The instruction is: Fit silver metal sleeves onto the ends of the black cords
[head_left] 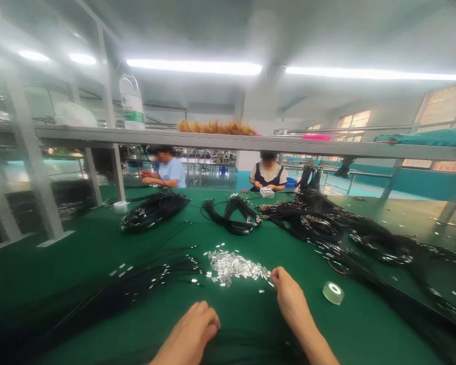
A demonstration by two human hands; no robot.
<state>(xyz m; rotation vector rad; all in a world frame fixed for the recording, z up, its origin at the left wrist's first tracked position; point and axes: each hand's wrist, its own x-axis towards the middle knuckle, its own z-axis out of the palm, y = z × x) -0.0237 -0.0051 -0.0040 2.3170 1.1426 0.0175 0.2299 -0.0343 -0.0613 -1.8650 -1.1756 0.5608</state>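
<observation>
My right hand [289,296] reaches over the green table [251,314], fingertips pinched at the near right edge of a pile of small silver metal sleeves [233,267]. Whether a sleeve sits between the fingers is too small to tell. My left hand [193,329] rests curled low at the front, fingers closed on the dark cloth or cable ends there. A fan of thin black cables [144,281] with silver tips lies to the left of the pile.
Several coiled black cable bundles [231,210] lie across the middle and right of the table. A roll of clear tape [333,292] sits right of my right hand. Two people work at the far side. A shelf [228,142] above carries a water bottle [131,104].
</observation>
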